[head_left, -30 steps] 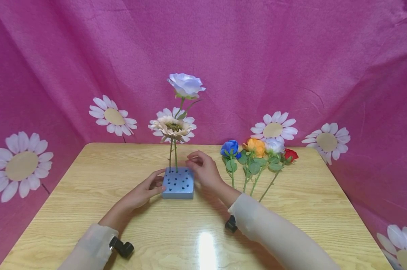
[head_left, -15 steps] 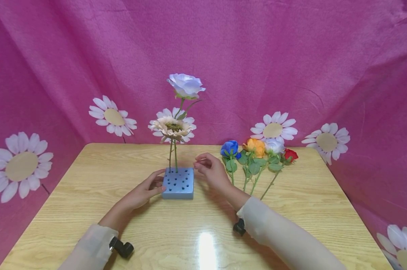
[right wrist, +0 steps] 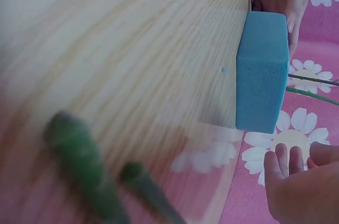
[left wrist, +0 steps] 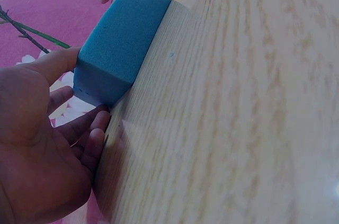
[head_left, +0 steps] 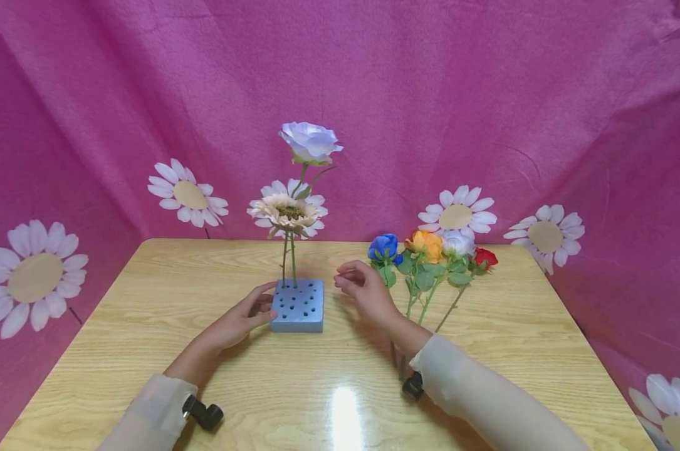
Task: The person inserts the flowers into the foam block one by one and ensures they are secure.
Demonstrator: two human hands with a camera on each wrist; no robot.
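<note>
Step, my read: 2 flowers in, L hand steadies block, R hand between placements. L hand (head_left: pixel 237 321) holds blue block (head_left: pixel 297 327) by its L side, thumb nr front-L corner, index nr back-L; other fingers loosely bent. Block sits L of ctr on table (head_left: pixel 249 401), nearer back edge. Cream flower (head_left: pixel 290 213) & lilac rose (head_left: pixel 311 143) stand approx upright, stems at block's back edge, L half. R hand (head_left: pixel 369 293) is off block's R side, holds nothing, fingers loosely bent, bit apart. Blue rose (head_left: pixel 383 246), orange rose (head_left: pixel 427 244), white rose (head_left: pixel 458 243), red rose (head_left: pixel 485 258) lie twd back-R corner, heads nr back edge. Next move prob. calls for R hand pinching 1 stem w/o dragging nbrs. Vs 1 s ago: R hand farther R, away from block's back-R corner, nearer blue rose; L hand, block, standing flowers same.
</note>
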